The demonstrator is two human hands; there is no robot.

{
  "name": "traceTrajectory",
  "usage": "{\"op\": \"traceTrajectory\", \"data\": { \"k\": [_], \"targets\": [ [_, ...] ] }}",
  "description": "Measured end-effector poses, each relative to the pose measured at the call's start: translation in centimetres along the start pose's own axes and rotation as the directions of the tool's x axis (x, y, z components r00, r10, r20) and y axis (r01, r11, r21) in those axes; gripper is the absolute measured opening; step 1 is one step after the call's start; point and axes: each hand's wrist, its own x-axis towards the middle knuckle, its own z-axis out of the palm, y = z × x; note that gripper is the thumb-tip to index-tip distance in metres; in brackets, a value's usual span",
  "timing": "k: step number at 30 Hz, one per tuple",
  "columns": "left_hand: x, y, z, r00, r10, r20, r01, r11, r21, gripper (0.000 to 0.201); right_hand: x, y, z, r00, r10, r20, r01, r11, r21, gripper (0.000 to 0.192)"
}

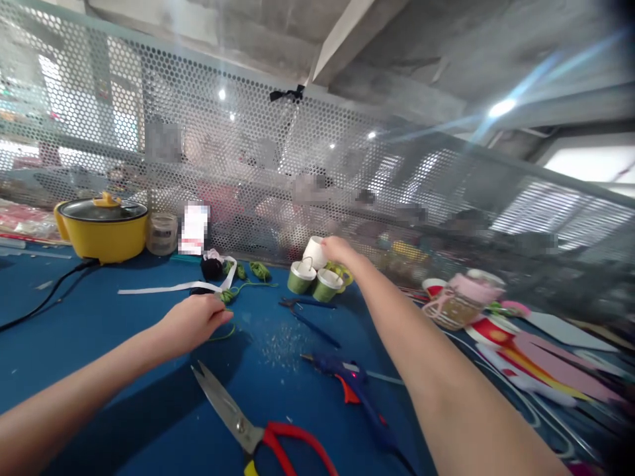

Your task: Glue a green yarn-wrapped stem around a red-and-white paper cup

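Yellow lidded pot [106, 238], one, cord trailing left. Clear jar [162, 237], one, just beside it. My left hand [196, 320], fingers curled together near green yarn [260, 270]; whether they pinch a strand, I cannot tell. Scissors [233, 410], red-handled, blades parted, on the blue table [163, 423]. Green-and-white tubs [300, 282], two, side by side. White cup [313, 248], one, just behind the tubs, its right side clamped in my right hand [338, 250]. Pliers [311, 322], jaws apart, nearer me. Glue gun [347, 370], blue, one, lying near the scissors.
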Motion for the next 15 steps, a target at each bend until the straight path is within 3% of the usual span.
{"op": "traceTrajectory", "data": {
  "k": [3, 7, 11, 15],
  "targets": [
    [-0.1, -0.4, 0.6, 1.0, 0.007, 0.029, -0.007, 1.0, 0.009, 0.037, 0.2, 0.1, -0.1, 0.999, 0.033, 0.037, -0.031, 0.998, -0.051, 0.028],
    [-0.4, -0.5, 0.9, 0.998, 0.0, 0.057, -0.001, 1.0, 0.016, 0.035, -0.5, -0.1, -0.5, 0.998, 0.066, -0.001, -0.066, 0.994, -0.088, 0.027],
    [-0.5, -0.5, 1.2, 0.998, 0.006, 0.065, -0.007, 1.0, 0.013, 0.036, -1.3, -0.5, -2.1, 0.988, 0.101, -0.116, -0.111, 0.99, -0.083, 0.024],
    [-0.3, -0.9, 0.6, 0.997, 0.005, 0.078, -0.005, 1.0, -0.008, 0.03, -3.2, -1.7, -5.1, 0.949, 0.124, -0.29, -0.145, 0.988, -0.051, 0.03]
  ]
}}
